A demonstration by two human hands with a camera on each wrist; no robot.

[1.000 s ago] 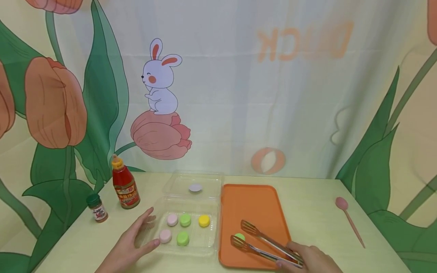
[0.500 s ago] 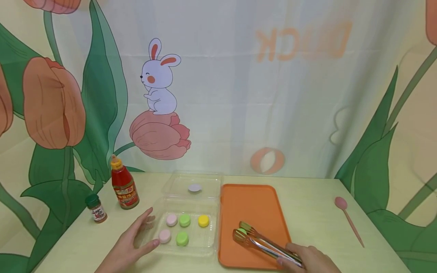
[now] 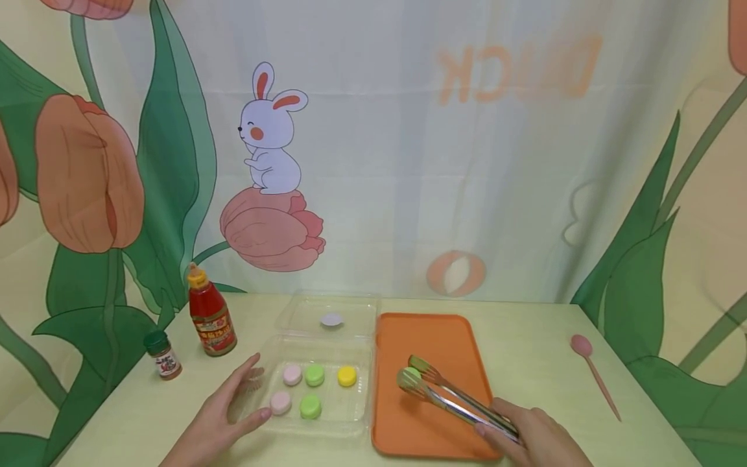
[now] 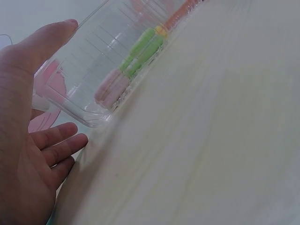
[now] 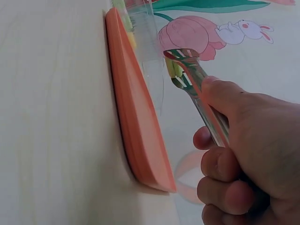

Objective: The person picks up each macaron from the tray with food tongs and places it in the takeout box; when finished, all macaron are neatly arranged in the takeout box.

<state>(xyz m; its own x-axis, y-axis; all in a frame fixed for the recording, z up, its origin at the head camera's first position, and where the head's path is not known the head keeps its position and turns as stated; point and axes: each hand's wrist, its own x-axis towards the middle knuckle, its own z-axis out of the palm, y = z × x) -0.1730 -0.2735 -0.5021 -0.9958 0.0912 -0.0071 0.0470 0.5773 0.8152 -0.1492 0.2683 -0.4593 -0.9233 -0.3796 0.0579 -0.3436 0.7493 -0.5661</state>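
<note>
My right hand (image 3: pixel 533 433) grips metal tongs (image 3: pixel 461 402) above the orange tray (image 3: pixel 432 337). Between the tong tips is a green macaron (image 3: pixel 412 373), seen off the tray in the right wrist view. To the left stands a clear plastic box (image 3: pixel 350 418) with its lid folded back. Inside lie two pink macarons (image 3: pixel 281 403), two green macarons (image 3: pixel 310 407) and a yellow macaron (image 3: pixel 347 376). Beside the box's left side is my left hand (image 3: pixel 224 408), fingers spread and relaxed; in the left wrist view the thumb (image 4: pixel 51 37) lies close to the box wall.
A red sauce bottle (image 3: pixel 211 318) and a small green-capped jar (image 3: pixel 163 357) stand at the left. A pink spoon (image 3: pixel 595 373) lies to the right of the tray. A printed curtain (image 3: pixel 373 162) hangs behind the table.
The tongs have closed around the green macaron and lifted it off the tray. My left hand has stayed beside the box.
</note>
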